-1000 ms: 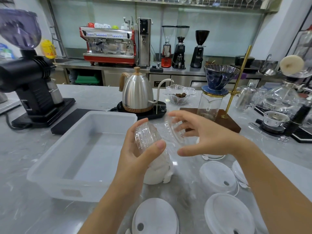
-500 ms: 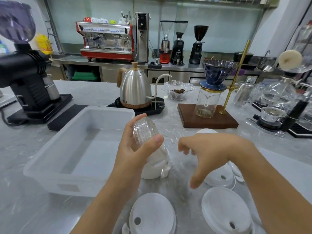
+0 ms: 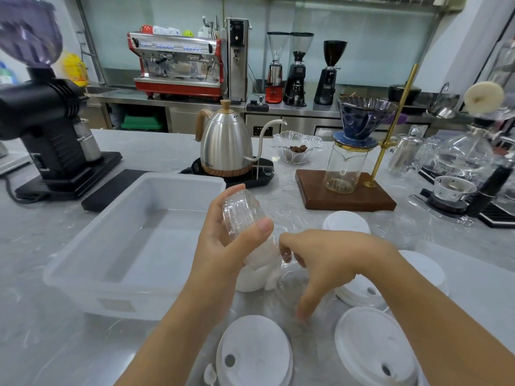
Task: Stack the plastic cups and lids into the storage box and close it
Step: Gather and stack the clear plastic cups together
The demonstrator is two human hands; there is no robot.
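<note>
My left hand (image 3: 223, 246) grips a stack of clear ribbed plastic cups (image 3: 245, 218), held tilted with the bases pointing up and away. My right hand (image 3: 326, 263) reaches down beside it, fingers curled round the rim of another clear cup (image 3: 299, 291) that stands on the counter. The white translucent storage box (image 3: 92, 268) sits open at the left with nothing in it. White lids lie around the hands: one at the front (image 3: 255, 355), one at the front right (image 3: 376, 355), one further back (image 3: 345, 221) and more under my right forearm.
A black slab (image 3: 111, 190) lies behind the box. A steel gooseneck kettle (image 3: 225, 146) on a black base, a glass bowl (image 3: 296, 147), a pour-over stand on a wooden base (image 3: 345, 195) and glassware stand behind. A black grinder (image 3: 47, 129) is at far left.
My right hand has come down from beside the cup stack to the counter and taken hold of a clear cup. My left hand kept its cup stack nearly still.
</note>
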